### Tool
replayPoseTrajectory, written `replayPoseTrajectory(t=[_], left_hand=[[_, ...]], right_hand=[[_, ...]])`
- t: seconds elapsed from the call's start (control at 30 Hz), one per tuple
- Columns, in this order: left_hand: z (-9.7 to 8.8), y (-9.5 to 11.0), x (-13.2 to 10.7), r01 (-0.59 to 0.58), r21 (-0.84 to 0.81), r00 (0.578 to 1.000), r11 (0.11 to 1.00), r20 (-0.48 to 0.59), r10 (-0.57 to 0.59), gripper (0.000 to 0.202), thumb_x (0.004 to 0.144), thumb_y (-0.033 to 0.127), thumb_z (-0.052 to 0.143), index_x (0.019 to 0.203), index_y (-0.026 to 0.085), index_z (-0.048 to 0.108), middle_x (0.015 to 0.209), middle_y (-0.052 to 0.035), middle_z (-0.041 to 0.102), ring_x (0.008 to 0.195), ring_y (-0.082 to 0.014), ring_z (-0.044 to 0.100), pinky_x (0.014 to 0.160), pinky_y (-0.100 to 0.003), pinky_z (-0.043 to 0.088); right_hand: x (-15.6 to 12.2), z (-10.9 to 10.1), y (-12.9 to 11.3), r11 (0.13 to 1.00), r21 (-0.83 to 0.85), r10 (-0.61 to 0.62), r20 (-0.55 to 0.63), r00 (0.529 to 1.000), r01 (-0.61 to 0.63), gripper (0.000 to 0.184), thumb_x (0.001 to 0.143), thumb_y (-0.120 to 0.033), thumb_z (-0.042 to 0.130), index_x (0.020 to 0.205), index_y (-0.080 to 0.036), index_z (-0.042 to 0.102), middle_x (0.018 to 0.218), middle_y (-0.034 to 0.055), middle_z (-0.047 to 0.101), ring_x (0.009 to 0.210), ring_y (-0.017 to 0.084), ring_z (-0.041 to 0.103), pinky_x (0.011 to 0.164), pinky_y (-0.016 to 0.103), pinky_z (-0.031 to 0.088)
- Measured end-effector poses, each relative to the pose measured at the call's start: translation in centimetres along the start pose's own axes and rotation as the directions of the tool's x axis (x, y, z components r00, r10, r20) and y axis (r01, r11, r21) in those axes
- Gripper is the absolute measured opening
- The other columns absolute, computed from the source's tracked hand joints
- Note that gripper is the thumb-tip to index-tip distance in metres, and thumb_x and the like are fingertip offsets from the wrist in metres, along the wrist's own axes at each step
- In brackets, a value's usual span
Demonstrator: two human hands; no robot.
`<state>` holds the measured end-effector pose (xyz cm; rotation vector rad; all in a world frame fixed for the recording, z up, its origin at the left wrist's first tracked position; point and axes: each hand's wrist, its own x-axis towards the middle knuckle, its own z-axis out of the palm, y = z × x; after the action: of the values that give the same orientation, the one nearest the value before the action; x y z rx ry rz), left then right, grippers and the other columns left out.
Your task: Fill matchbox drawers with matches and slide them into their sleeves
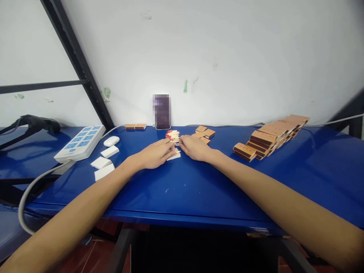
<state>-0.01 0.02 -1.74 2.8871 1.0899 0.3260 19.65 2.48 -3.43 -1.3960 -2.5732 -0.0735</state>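
Observation:
My left hand (157,153) is curled over a small white matchbox tray (176,155), its thumb and fingertips closed at the tray's left side. A light matchstick seems to lie in the tray. Just behind it is a loose pile of red-tipped matches (172,135), partly covered by my fingers. My right hand (196,148) is at the pile's right edge, its fingers bent and pressed together. Whatever may be between those fingertips is hidden. Behind my right hand lie several brown matchbox sleeves (209,133).
Stacked matchboxes (269,136) stand on the right of the blue table (182,197). Leftward are white trays (104,171), a white earbud case (111,141) and a power strip (81,142). A phone (162,112) leans on the wall beside two matchboxes (135,126).

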Motion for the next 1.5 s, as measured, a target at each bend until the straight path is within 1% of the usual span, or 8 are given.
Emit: replayPoseTrajectory(t=[0.27,0.57,0.73,0.9,1.0,1.17,1.37,1.5], left_hand=[[-0.6,0.1,-0.6,0.056,0.012,0.998,0.998,0.023,-0.056,0.029,0.098,0.039,0.031,0.092,0.019,0.051,0.094,-0.0062,0.058,0.084,-0.0202,0.054,0.076,-0.034,0.042],[-1.6,0.8,-1.0,0.182,0.155,0.981,0.971,0.045,-0.191,0.054,0.085,0.061,0.046,0.121,0.021,0.052,0.110,-0.0089,0.059,0.100,-0.0281,0.057,0.081,-0.037,0.044],[-1.4,0.0,-1.1,0.222,0.192,0.964,0.956,0.101,-0.244,0.061,0.083,0.066,0.046,0.124,0.022,0.055,0.107,-0.0105,0.059,0.096,-0.0296,0.059,0.079,-0.039,0.044],[-1.1,-0.4,-1.0,0.193,0.168,0.976,0.967,0.070,-0.207,0.051,0.088,0.061,0.042,0.113,0.019,0.057,0.105,-0.0117,0.062,0.093,-0.0282,0.061,0.076,-0.037,0.045],[-0.9,-0.2,-0.9,0.157,0.164,0.985,0.974,0.038,-0.166,0.047,0.089,0.059,0.043,0.107,0.018,0.057,0.104,-0.0103,0.065,0.093,-0.0273,0.062,0.075,-0.035,0.046],[-0.6,0.1,-0.7,0.077,0.194,0.996,0.978,-0.049,-0.069,0.045,0.088,0.056,0.048,0.110,0.018,0.058,0.103,-0.0082,0.065,0.096,-0.0270,0.061,0.079,-0.036,0.046],[-0.4,0.0,-0.6,0.035,0.153,0.997,0.988,-0.072,-0.024,0.039,0.090,0.051,0.050,0.109,0.018,0.059,0.102,-0.0075,0.065,0.096,-0.0252,0.061,0.080,-0.035,0.046],[-0.2,-0.2,-0.7,0.038,0.121,0.998,0.992,-0.059,-0.031,0.038,0.090,0.051,0.049,0.108,0.019,0.059,0.104,-0.0077,0.065,0.097,-0.0251,0.061,0.079,-0.034,0.046]], right_hand=[[-0.6,0.0,0.9,0.995,0.013,-0.103,0.041,0.994,0.103,0.022,0.099,-0.022,0.036,0.100,-0.014,0.056,0.105,0.0129,0.057,0.091,0.021,0.056,0.080,0.031,0.041],[-1.4,0.2,0.1,0.997,-0.043,-0.055,0.041,0.998,0.057,0.022,0.097,-0.019,0.035,0.101,-0.010,0.055,0.104,0.0161,0.056,0.093,0.024,0.055,0.082,0.033,0.042],[-1.5,0.1,0.0,0.997,-0.029,-0.073,0.006,0.997,0.073,0.022,0.098,-0.019,0.033,0.101,-0.011,0.053,0.104,0.0153,0.056,0.093,0.024,0.055,0.079,0.033,0.041],[-1.9,-0.6,-1.0,0.986,-0.016,-0.166,-0.100,0.981,0.165,0.026,0.101,-0.024,0.028,0.100,-0.013,0.051,0.101,0.0128,0.057,0.083,0.021,0.054,0.073,0.033,0.040],[-2.1,-1.0,-1.7,0.969,-0.060,-0.242,-0.079,0.967,0.238,0.027,0.101,-0.025,0.028,0.099,-0.014,0.052,0.101,0.0124,0.058,0.080,0.020,0.054,0.071,0.033,0.039],[-2.2,-1.2,-2.1,0.961,-0.108,-0.257,-0.014,0.966,0.254,0.025,0.100,-0.024,0.032,0.100,-0.012,0.054,0.103,0.0135,0.059,0.081,0.021,0.055,0.070,0.034,0.038],[-2.2,-0.8,-2.0,0.956,-0.087,-0.283,-0.046,0.958,0.279,0.024,0.100,-0.024,0.035,0.101,-0.012,0.055,0.105,0.0134,0.059,0.078,0.020,0.055,0.069,0.033,0.038],[-2.2,-0.5,-1.8,0.952,0.022,-0.302,-0.087,0.949,0.305,0.023,0.100,-0.025,0.037,0.095,-0.015,0.057,0.101,0.0101,0.060,0.081,0.019,0.055,0.071,0.031,0.037]])
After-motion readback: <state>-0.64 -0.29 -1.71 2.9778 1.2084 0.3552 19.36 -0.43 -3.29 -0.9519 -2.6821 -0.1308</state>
